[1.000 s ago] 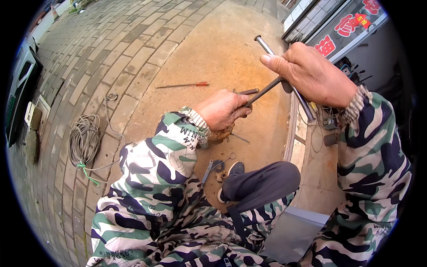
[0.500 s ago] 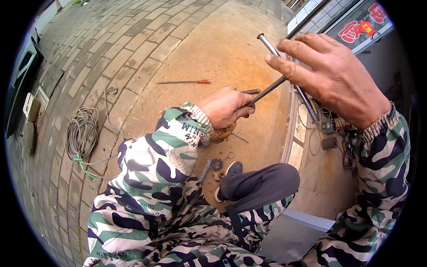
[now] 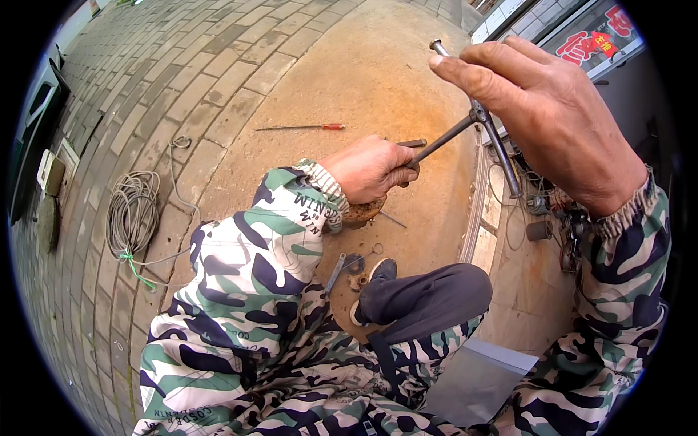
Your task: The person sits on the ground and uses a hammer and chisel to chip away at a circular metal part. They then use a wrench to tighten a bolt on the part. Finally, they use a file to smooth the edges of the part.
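A steel T-handle wrench point(image 3: 449, 135) slants between my hands, its crossbar up at the right. My left hand point(image 3: 367, 171) is closed around the low end of its shaft. A short metal rod or tube point(image 3: 413, 143) juts out beside that hand. Beneath the left hand shows part of a rusty, rounded metal piece point(image 3: 365, 211); most of it is covered by the hand and sleeve. My right hand point(image 3: 549, 109) bends over the crossbar, fingers against its upper half, the thumb hidden. Both crossbar ends stick out past the fingers.
A screwdriver with a red handle point(image 3: 333, 126) lies on the concrete ahead. Coiled cable point(image 3: 133, 211) rests on the paving at left. Near my shoe point(image 3: 383, 270) are a flat metal tool point(image 3: 335, 272) and ring-shaped parts point(image 3: 355, 263). Machine parts point(image 3: 539, 231) stand by the doorway at right.
My right hand has moved slightly up and closer over the crossbar, whose top end has shifted a little up and right. The left hand stays nearly in place on the shaft.
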`<state>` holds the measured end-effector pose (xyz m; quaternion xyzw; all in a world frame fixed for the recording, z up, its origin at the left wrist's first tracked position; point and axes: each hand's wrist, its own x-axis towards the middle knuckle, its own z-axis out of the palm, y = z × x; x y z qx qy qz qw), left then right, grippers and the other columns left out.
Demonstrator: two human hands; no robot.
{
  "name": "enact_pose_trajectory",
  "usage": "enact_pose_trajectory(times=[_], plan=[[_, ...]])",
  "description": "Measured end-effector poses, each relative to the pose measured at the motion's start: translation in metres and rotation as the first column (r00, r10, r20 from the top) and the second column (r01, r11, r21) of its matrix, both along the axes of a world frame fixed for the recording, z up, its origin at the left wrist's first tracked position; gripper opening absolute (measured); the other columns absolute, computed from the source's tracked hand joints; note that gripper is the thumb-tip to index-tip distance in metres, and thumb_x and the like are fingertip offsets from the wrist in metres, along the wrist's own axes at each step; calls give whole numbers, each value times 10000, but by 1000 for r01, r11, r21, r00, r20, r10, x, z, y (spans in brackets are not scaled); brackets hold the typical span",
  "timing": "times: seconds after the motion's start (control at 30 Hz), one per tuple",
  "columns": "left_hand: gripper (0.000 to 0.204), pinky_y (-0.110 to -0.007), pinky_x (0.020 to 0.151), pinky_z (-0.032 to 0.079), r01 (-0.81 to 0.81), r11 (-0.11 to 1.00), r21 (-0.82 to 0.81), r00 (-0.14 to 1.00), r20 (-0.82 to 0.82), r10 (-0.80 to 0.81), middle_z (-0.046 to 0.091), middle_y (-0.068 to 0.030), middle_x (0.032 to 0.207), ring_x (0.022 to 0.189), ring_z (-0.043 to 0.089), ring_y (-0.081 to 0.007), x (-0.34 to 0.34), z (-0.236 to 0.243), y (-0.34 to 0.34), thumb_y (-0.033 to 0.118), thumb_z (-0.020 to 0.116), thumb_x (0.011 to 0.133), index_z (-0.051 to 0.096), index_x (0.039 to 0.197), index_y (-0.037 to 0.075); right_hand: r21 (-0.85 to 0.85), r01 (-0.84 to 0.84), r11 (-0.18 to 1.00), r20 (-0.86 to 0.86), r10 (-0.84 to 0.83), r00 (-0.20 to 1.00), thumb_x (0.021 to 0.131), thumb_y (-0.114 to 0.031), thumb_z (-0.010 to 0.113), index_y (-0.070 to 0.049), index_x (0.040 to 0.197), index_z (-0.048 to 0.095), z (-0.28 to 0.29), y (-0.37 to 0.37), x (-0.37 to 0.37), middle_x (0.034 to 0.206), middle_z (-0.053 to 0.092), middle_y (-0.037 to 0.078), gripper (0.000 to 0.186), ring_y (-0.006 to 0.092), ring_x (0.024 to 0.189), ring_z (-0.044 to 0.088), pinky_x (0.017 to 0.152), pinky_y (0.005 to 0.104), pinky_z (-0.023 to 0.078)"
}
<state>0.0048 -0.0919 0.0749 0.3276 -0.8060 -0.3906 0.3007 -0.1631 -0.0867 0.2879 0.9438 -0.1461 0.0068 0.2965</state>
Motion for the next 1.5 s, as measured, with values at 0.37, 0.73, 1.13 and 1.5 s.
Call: enact_pose_trajectory(times=[0.37,0.73,1.13,1.5], plan=[[197,-457,699,513,-3,999,37,1000,4,2,680,-201,828,805,672,-385,-3,-1,-1,215,619,960,642,987,21,407,566,717,-50,-601,797,1015,-299,566,59,703,614,-10,7,8,583,502,159,477,318,563,558,552,406,432],[193,-478,698,506,-3,999,42,999,32,2,673,-208,811,790,658,-404,2,-2,1,225,622,962,655,970,34,-34,-61,998,-184,54,981,817,-80,685,4,983,679,3,6,4,1085,656,127,186,281,942,625,746,362,541],[194,-393,723,512,-15,998,56,992,128,7,705,-156,884,821,676,-304,6,-2,0,214,628,980,675,1041,35,231,9,973,235,-65,970,938,-168,657,43,822,639,-16,-1,-4,766,605,203,242,323,702,618,639,447,445],[203,-465,719,511,-2,1000,22,999,39,1,686,-212,865,833,661,-409,2,-12,-3,226,618,971,652,1013,30,319,596,737,-67,-610,790,933,-178,653,24,909,632,-6,9,15,848,624,182,204,348,784,609,689,431,463]])
